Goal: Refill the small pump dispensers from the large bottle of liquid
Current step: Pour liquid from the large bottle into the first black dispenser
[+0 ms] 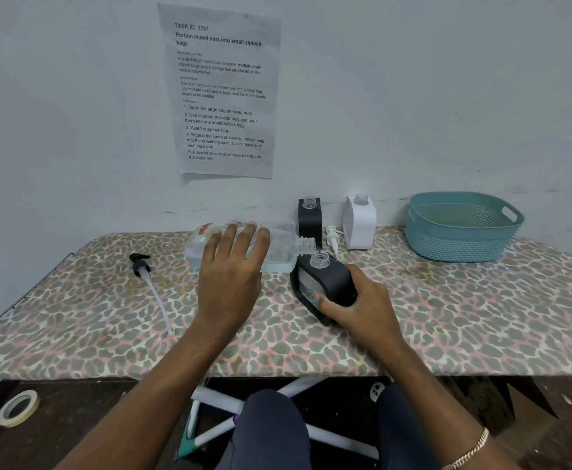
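Note:
My left hand (232, 266) grips the large clear bottle (281, 247), tipped on its side with its open threaded neck pointing right, just above the mouth of a black dispenser (328, 279). My right hand (359, 307) holds that black dispenser, tilted, near the middle of the board. It has no pump on and a clear window on its side. A second black dispenser (310, 218) and a white dispenser (359, 222) stand open-necked by the wall. A black pump head with a long tube (142, 266) lies at the left; a white pump (332, 237) lies between the back dispensers.
The work surface is an ironing board with a leopard-print cover (447, 317). A teal plastic basket (461, 225) sits at the back right. A printed sheet (221, 93) hangs on the wall. A roll of tape (18, 408) lies on the floor at lower left.

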The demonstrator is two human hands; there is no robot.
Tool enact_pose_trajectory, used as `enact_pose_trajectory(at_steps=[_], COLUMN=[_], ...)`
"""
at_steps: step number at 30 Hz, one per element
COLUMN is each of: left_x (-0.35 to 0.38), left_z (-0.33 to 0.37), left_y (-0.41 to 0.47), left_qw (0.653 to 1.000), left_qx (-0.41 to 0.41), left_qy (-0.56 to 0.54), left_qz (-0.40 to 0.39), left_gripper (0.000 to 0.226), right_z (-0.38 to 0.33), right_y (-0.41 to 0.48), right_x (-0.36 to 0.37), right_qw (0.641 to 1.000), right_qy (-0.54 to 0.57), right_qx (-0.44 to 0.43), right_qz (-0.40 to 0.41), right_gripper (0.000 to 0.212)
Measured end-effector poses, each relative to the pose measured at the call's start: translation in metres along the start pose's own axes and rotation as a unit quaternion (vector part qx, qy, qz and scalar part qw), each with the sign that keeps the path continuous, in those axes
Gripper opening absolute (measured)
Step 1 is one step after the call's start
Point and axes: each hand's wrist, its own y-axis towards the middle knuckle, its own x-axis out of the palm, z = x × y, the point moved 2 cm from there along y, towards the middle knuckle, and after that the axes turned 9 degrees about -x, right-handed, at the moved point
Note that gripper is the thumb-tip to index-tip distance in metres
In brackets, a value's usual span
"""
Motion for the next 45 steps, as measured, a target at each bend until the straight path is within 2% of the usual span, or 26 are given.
enact_pose_trajectory(at_steps=[45], left_x=[0.0005], left_z=[0.0001], left_y=[-0.0003], left_qw=[1.0], left_qx=[0.001], left_qy=[0.01], left_qz=[0.003], left_gripper=[0.061], right_z=[-0.0028], right_y=[-0.0004], right_x=[-0.0009], right_qw=[1.0], right_qy=[0.004], right_qx=[-0.001], right_qz=[-0.002], right_gripper=[0.037])
